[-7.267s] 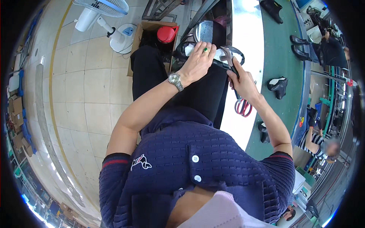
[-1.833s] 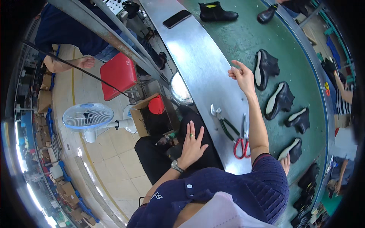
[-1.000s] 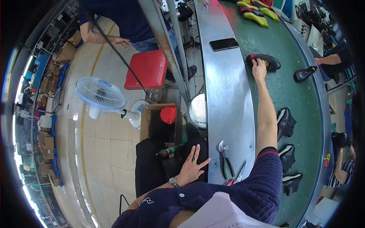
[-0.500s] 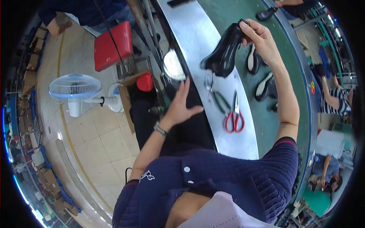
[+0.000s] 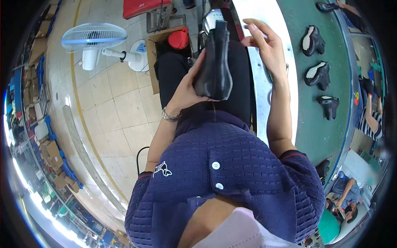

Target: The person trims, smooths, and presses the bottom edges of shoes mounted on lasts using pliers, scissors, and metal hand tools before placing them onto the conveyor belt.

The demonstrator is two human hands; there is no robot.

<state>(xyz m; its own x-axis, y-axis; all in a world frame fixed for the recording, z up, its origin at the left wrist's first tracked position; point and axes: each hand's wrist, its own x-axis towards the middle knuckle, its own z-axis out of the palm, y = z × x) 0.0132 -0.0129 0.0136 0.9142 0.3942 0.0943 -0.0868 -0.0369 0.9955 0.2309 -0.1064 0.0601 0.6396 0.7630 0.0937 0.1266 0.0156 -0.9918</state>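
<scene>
A black leather shoe (image 5: pixel 218 68) stands on end over my lap, its narrow end pointing away from me. Its rounded near part rests in my left hand (image 5: pixel 189 90), which is closed around it from the left side and below. To the right of the shoe, my right hand (image 5: pixel 268 47) hovers above the pale metal bench strip (image 5: pixel 285 25). Its fingers are loosely bent and apart, with nothing between them. My right forearm covers most of the tools on that strip; only bits of their edges show beside it.
On the green conveyor (image 5: pixel 308 124) lie several black shoes (image 5: pixel 317 75) with pale soles. To the left stand a white-blue fan (image 5: pixel 94 41), a cardboard box (image 5: pixel 153 58) with a red container (image 5: pixel 178 38), and a red-seated stool (image 5: pixel 142 6). Other people sit at the far right.
The shoe has come from over the bench, in my right hand, to over my lap, in my left hand. My right hand has let go. The whole view has shifted.
</scene>
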